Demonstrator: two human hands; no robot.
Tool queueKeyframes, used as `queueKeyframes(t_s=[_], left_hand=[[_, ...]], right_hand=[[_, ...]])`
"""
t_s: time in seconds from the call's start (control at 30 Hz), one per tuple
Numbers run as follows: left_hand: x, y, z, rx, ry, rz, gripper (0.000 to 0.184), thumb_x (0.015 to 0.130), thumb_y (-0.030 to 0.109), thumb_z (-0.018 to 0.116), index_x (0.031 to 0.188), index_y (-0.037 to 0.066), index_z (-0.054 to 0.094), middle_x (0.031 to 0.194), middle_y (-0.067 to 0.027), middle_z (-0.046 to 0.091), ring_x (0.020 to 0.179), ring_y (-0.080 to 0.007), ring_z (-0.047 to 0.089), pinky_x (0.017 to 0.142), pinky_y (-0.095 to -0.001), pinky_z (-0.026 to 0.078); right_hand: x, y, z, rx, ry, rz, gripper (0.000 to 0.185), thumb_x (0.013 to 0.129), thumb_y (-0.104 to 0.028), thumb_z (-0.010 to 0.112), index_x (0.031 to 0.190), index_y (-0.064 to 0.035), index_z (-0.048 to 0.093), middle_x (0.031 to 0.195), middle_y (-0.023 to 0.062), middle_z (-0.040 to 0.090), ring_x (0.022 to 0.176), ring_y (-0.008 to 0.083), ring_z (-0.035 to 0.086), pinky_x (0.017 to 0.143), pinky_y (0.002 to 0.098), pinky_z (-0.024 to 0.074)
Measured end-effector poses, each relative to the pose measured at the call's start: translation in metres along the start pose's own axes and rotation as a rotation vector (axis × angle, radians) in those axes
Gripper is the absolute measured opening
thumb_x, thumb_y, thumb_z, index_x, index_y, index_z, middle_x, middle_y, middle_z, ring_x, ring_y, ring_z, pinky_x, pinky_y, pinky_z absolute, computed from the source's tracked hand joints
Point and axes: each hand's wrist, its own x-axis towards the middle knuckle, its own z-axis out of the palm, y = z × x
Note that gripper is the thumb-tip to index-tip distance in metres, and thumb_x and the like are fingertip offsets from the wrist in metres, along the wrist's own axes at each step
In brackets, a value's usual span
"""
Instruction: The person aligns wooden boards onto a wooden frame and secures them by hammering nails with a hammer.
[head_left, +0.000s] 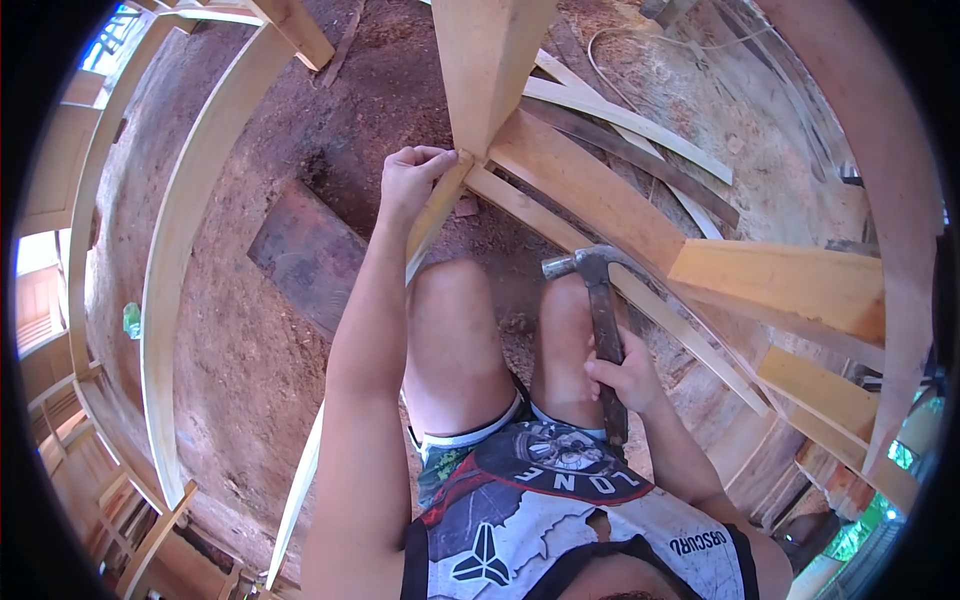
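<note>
My right hand [625, 375] is wrapped round the handle of a claw hammer [602, 315], whose metal head points up and lies over my right knee. With thumb and fingers pressed together, my left hand [412, 180] touches the corner where a thick upright wooden post [490, 65] meets narrower pieces. Whatever sits in that pinch is too small to make out. From the corner, one wooden strip [440, 215] runs down beside my left forearm. Another thin strip [540, 218] slants off to the right, passing behind the hammer head.
A broad plank [590, 190] joins the post to a crosspiece [780, 290] on the right. Loose strips [640, 125] lie on the dirt floor behind it. A dark flat board [305, 255] rests on the ground at left, near a long curved-looking plank [165, 260].
</note>
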Motion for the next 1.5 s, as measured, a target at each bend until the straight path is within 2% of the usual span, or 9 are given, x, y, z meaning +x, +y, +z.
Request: queueKeyframes(t_s=[0.1,0.63,0.83,1.13,1.2,1.33,1.43,1.47,1.5], left_hand=[[-0.001,0.002,0.0,-0.008,-0.011,-0.003,0.022,0.081,0.018,0.081,0.09,-0.001,0.076,0.077,-0.0026,0.07,0.068,-0.0078,0.059,0.063,-0.0249,0.048],[-0.002,0.001,0.0,0.175,-0.005,0.076,0.02,0.085,0.017,0.075,0.093,-0.001,0.075,0.08,-0.002,0.07,0.073,-0.008,0.061,0.068,-0.0251,0.049],[-0.002,0.002,0.0,-0.155,-0.027,0.01,0.019,0.086,0.017,0.074,0.094,-0.001,0.075,0.079,-0.0019,0.07,0.072,-0.0074,0.06,0.067,-0.0247,0.048],[-0.013,0.019,0.003,0.265,0.04,0.059,0.024,0.083,0.02,0.078,0.091,-0.003,0.075,0.076,-0.0065,0.073,0.069,-0.0084,0.064,0.064,-0.0257,0.051],[-0.03,0.048,0.009,0.181,0.091,-0.085,0.027,0.081,0.022,0.079,0.088,-0.004,0.076,0.074,-0.0085,0.073,0.069,-0.0091,0.067,0.066,-0.0277,0.054],[-0.025,0.018,0.01,0.214,0.072,0.016,0.028,0.08,0.025,0.079,0.09,-0.001,0.077,0.076,-0.0097,0.075,0.066,-0.0163,0.071,0.068,-0.0325,0.058],[-0.037,0.034,0.013,0.34,0.159,0.017,0.026,0.079,0.03,0.076,0.091,0.007,0.079,0.079,-0.0242,0.07,0.076,-0.0363,0.072,0.074,-0.0423,0.058],[-0.041,0.039,0.013,0.362,0.161,0.034,0.026,0.082,0.025,0.074,0.095,0.003,0.078,0.081,-0.0203,0.072,0.076,-0.0299,0.073,0.075,-0.0371,0.057],[-0.042,0.04,0.013,0.404,0.167,0.08,0.025,0.082,0.024,0.074,0.095,0.003,0.078,0.081,-0.0205,0.072,0.076,-0.0315,0.072,0.074,-0.0384,0.057]], right_hand=[[0.012,0.005,-0.004,-0.088,0.007,-0.128,0.029,0.085,-0.005,0.073,0.107,-0.0002,0.054,0.071,0.0028,0.061,0.057,0.0126,0.061,0.053,0.0277,0.0506],[0.024,-0.004,0.0,0.03,0.026,-0.041,0.03,0.084,-0.007,0.073,0.107,-0.001,0.053,0.072,0.0035,0.059,0.057,0.0132,0.06,0.053,0.0281,0.0503],[0.021,-0.005,0.0,0.04,0.012,-0.087,0.033,0.084,-0.005,0.07,0.11,-0.0009,0.05,0.074,0.0061,0.061,0.056,0.0145,0.061,0.052,0.0293,0.0523],[0.034,-0.043,0.016,-0.057,0.128,-0.223,0.036,0.084,-0.009,0.072,0.111,-0.0002,0.051,0.076,0.0054,0.062,0.06,0.0133,0.061,0.056,0.027,0.0499],[0.046,-0.062,0.017,-0.132,0.196,-0.336,0.036,0.084,-0.012,0.071,0.111,-0.0002,0.05,0.077,0.0062,0.062,0.061,0.0136,0.06,0.057,0.027,0.0494],[0.093,-0.096,0.019,-0.264,0.252,-0.517,0.037,0.087,-0.011,0.067,0.117,-0.0001,0.048,0.078,0.0071,0.06,0.061,0.014,0.061,0.054,0.027,0.0513],[0.121,-0.106,0.021,-0.216,0.306,-0.481,0.037,0.088,-0.011,0.067,0.117,-0.0002,0.048,0.081,0.0071,0.059,0.062,0.0144,0.06,0.053,0.0284,0.0519],[0.127,-0.108,0.023,-0.184,0.355,-0.449,0.036,0.087,-0.01,0.067,0.115,0.0003,0.048,0.081,0.0074,0.059,0.063,0.0148,0.059,0.053,0.0287,0.0515],[0.128,-0.108,0.021,-0.121,0.343,-0.433,0.035,0.088,-0.01,0.065,0.117,-0.0001,0.047,0.081,0.0081,0.058,0.063,0.0156,0.059,0.051,0.03,0.0534]])
